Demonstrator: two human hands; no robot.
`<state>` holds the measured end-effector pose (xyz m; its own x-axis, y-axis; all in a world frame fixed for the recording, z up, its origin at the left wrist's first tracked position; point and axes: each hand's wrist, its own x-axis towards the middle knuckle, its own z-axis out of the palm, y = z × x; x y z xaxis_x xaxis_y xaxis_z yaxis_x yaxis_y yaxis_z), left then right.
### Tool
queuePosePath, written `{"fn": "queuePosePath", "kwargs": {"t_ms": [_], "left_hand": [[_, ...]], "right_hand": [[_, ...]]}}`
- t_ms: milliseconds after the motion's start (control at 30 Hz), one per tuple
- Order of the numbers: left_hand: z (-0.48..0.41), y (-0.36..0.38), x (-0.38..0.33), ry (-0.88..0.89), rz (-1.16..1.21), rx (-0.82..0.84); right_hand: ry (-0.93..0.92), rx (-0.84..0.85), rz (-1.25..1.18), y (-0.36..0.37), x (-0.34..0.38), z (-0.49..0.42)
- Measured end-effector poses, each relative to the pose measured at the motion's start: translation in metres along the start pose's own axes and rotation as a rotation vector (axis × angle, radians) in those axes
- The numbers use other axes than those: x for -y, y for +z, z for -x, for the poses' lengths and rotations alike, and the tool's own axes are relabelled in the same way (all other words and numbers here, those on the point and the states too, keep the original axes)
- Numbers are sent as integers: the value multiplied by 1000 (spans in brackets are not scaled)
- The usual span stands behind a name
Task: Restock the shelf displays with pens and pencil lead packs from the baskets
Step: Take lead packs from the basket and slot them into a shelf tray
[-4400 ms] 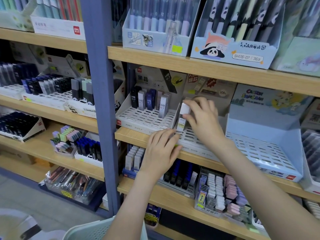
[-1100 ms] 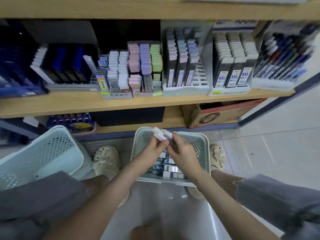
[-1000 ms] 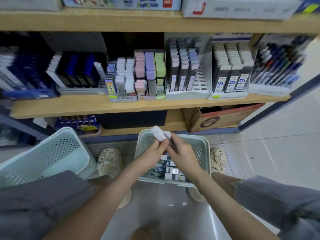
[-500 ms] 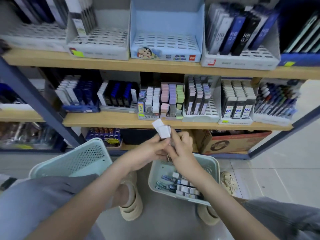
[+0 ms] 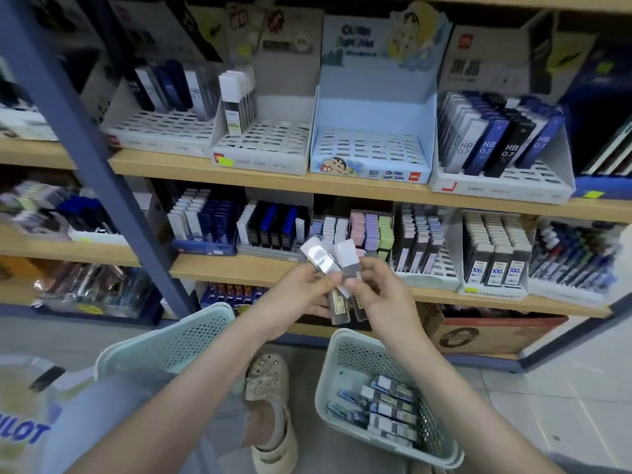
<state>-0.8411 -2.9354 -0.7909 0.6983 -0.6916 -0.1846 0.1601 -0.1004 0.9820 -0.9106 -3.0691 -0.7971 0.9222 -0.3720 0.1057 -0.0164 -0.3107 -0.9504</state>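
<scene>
Both hands meet at chest height in front of the shelves. My left hand (image 5: 301, 295) and my right hand (image 5: 379, 295) together grip a small bunch of white-capped pencil lead packs (image 5: 333, 265), caps pointing up. Below them on the floor, the right mint basket (image 5: 345, 364) holds several more lead packs (image 5: 390, 408). On the shelf above, a grey slotted display (image 5: 266, 142) holds a few "100" lead packs (image 5: 236, 97) at its left. Beside it the light blue cartoon display (image 5: 372, 155) has no packs in it.
A second mint basket (image 5: 171, 340) stands at the left by my knee. A blue steel upright (image 5: 85, 138) slants across the left. Filled displays of HB 0.7 lead packs (image 5: 496, 135) and coloured packs line the shelves. A cardboard box (image 5: 485, 333) sits on the bottom shelf.
The hands rose from the right basket with the lead packs, and the view tilted up from the lower shelves to the grey and blue displays.
</scene>
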Motion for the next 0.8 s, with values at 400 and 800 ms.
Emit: {"fn": "queuePosePath", "kwargs": {"t_ms": [400,800], "left_hand": [[-8,-17,-28,123,-73,-133],[-11,-61,-81,197,-273,-108]], "right_hand": [[-310,-6,554,7,21,-24],[-146,144,8,4,72,-58]]}}
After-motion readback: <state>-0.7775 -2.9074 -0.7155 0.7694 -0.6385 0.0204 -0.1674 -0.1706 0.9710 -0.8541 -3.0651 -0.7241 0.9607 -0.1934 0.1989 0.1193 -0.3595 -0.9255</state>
